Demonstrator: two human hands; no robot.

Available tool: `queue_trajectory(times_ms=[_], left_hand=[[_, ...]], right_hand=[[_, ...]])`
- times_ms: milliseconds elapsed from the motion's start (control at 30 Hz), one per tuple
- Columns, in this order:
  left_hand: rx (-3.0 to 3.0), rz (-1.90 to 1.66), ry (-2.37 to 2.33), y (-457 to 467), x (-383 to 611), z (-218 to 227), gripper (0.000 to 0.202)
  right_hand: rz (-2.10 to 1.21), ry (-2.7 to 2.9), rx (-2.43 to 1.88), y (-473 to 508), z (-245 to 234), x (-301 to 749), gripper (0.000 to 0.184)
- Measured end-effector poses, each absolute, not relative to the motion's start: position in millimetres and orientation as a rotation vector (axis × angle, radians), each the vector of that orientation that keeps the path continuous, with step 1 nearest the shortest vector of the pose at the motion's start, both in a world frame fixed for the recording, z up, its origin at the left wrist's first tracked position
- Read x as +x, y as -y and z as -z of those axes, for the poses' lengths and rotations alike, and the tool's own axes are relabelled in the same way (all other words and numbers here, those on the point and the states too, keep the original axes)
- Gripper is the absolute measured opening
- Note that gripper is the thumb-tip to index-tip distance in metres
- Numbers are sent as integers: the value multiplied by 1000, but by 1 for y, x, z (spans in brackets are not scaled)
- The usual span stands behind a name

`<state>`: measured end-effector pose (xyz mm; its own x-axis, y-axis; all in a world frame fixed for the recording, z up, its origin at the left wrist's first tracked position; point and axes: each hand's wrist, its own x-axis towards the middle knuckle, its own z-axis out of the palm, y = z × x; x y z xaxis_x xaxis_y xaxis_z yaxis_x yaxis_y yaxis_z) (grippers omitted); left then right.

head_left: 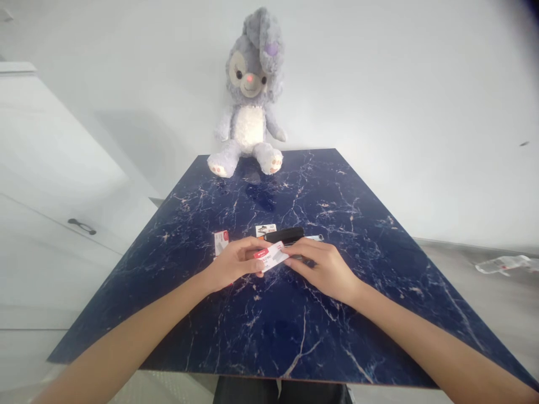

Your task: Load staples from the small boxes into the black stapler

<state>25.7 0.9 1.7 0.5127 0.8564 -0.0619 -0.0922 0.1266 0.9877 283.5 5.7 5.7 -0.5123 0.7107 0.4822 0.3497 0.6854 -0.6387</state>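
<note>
While my L hand (236, 260) & R hand (323, 265) pinch opposite ends of 1 red-and-white pkt (273, 256) over the surface (269, 331), 1 similar pkt (221, 241) lies to the left, 1 black item (291, 234) just beyond, 1 grey plush (248, 126) at far edge.

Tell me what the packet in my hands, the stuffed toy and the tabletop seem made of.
The packet: probably smooth printed card, going by its flat face and straight edges. The stuffed toy: matte plush fabric, with visibly shaggy pile. The tabletop: seems polished, showing what looks like a dim reflection; pale veins suggest marble, but it could be laminate.
</note>
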Motion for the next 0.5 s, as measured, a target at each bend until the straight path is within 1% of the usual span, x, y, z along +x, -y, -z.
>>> queue_trajectory(times_ms=[100, 200, 267, 333, 400, 500], left_hand=[[1288, -807, -793, 0, 27, -2, 41], [1393, -852, -900, 2, 27, -4, 36], [1542, -866, -1001, 3, 25, -8, 34], [1767, -816, -1085, 2, 19, -13, 32], [1975, -731, -1148, 0, 12, -18, 31], [2115, -620, -1205, -5, 0, -25, 32]], right_hand=[[-645, 2128, -815, -4, -7, 282, 21], [-823, 2032, -895, -8, -12, 286, 21], [-901, 1891, -985, -15, -14, 295, 24], [-852, 1757, -1073, -26, -16, 307, 28], [-731, 1698, -1139, -38, -15, 319, 30], [-612, 1790, -1165, -50, -11, 329, 30]])
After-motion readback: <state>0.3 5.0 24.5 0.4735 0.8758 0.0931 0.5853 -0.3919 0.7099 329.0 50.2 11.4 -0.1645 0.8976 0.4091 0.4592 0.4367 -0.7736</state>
